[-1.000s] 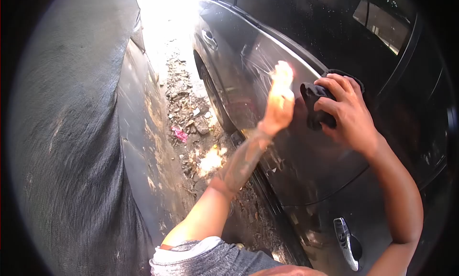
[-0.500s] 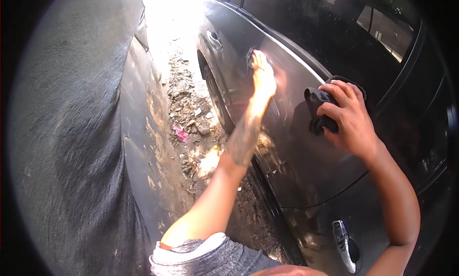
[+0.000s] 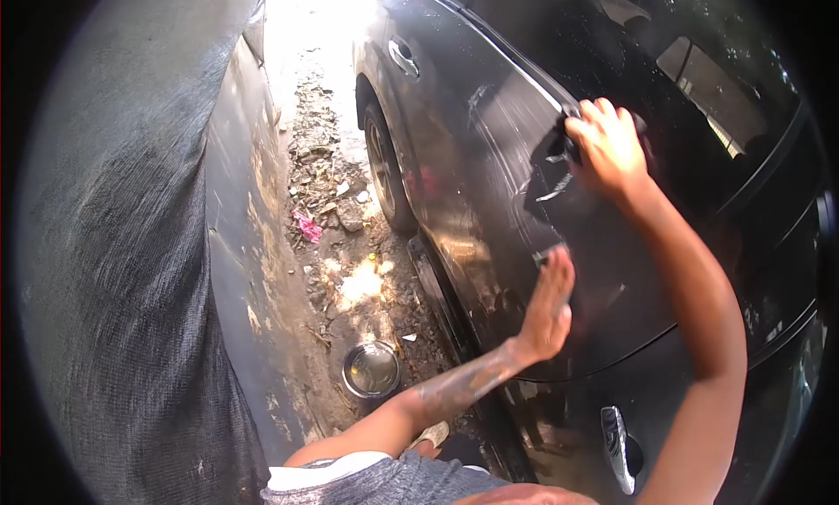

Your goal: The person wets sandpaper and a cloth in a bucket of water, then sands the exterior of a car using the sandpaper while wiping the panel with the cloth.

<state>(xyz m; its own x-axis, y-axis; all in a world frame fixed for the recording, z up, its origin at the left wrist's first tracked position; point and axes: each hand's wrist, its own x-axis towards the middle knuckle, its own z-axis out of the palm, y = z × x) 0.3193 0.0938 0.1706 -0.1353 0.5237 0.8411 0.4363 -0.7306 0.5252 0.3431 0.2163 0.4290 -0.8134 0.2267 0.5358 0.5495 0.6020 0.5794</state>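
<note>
The dark car door carries whitish streaks and smears. High on it, at the window's lower edge, my right hand presses with bent fingers over a bunched black cloth, mostly covered by the hand. Lower down, my left hand lies against the panel, fingers stretched out and slightly blurred. A small dark patch shows by its fingertips; I cannot tell whether it is a cloth or a reflection.
Along the left hangs dark fabric over a grey wall panel. A round bucket stands on the rubble ground between wall and car. Door handles jut out; a rear wheel is farther off.
My left hand has come back from far along the door, down and nearer to me. My right hand has moved up toward the window edge with the black cloth. The bucket has come into view.
</note>
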